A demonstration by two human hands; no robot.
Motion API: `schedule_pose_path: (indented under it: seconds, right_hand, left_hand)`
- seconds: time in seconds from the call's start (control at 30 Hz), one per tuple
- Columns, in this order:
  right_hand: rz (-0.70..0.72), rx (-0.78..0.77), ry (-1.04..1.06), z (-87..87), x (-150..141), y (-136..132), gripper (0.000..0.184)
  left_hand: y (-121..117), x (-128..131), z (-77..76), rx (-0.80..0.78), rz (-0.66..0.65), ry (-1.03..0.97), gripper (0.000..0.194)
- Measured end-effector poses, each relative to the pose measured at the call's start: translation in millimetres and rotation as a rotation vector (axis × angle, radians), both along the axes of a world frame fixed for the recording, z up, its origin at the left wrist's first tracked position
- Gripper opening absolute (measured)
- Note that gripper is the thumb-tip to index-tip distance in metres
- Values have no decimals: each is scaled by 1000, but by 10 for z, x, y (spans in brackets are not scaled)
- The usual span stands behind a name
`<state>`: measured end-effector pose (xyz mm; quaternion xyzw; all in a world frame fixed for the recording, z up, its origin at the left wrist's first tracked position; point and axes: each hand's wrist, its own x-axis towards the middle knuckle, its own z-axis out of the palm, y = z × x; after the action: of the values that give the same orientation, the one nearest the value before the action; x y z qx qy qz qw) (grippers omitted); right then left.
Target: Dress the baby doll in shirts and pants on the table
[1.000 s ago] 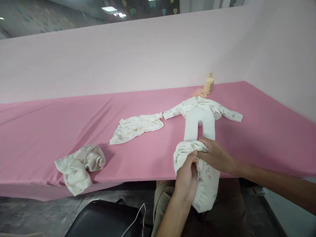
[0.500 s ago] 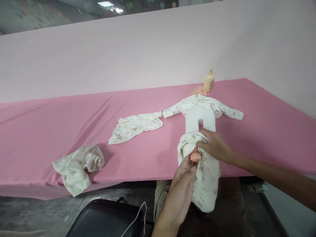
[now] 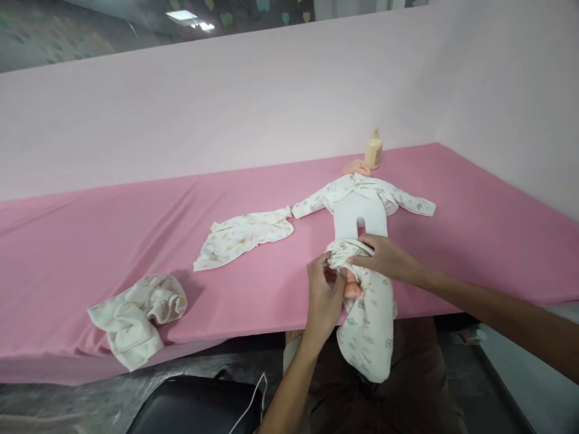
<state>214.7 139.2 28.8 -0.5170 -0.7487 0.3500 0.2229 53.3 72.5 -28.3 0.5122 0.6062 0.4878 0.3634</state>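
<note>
A baby doll (image 3: 359, 209) with a white cloth body lies on its back, its head away from me, wearing a printed long-sleeved top (image 3: 411, 202). Printed baby pants (image 3: 371, 322) are bunched around its lower legs, one leg hanging over the table's front edge. One bare doll foot (image 3: 353, 290) pokes out of the gathered cloth. My left hand (image 3: 324, 295) pinches the bunched pants at the left of that foot. From the right, my right hand (image 3: 384, 258) grips the same gathered cloth above the foot, thumb and fingers closed.
A pump bottle (image 3: 374, 150) stands behind the doll's head. To the left on the pink-covered table (image 3: 253, 289) lie a flat printed baby garment (image 3: 244, 235) and a crumpled one (image 3: 140, 316) at the front edge. Below is a black chair (image 3: 194, 407) with a white cable (image 3: 248, 404).
My left hand has gone from beneath the doll's foot up to the bunched cloth and closed on it. My right hand keeps its hold. The view has shifted slightly.
</note>
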Motion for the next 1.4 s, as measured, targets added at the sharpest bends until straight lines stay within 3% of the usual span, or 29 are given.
schedule_pose_path:
  seconds: [0.23, 0.43, 0.63, 0.8, 0.9, 1.07, 1.13, 1.23, 1.4]
  right_hand:
    - [149, -135, 100, 46, 293, -169, 30]
    - [289, -451, 278, -22, 576, -333, 41]
    - [211, -313, 314, -68, 549, -484, 23]
    - [141, -268, 445, 53, 602, -443, 15]
    - [80, -235, 430, 124, 696, -394, 16]
    - [22, -273, 161, 73, 771, -452, 57]
    - [3, -249, 67, 40, 765, -517, 55]
    - [49, -197, 20, 64, 723, -603, 35]
    - [178, -45, 161, 248, 540, -589, 29]
  left_hand:
    - [110, -158, -41, 129, -72, 383, 30]
    - [133, -310, -147, 240, -83, 771, 30]
    - [124, -336, -98, 196, -91, 1005, 34]
    - [91, -338, -59, 159, -82, 1103, 32]
    - [85, -337, -66, 162, -68, 1126, 31]
    - [96, -365, -41, 103, -89, 1125, 31]
    - [71, -395, 27, 54, -142, 1088, 32]
    - [-26, -397, 241, 55, -198, 909, 31]
    - [-94, -115, 764, 281, -156, 468, 29]
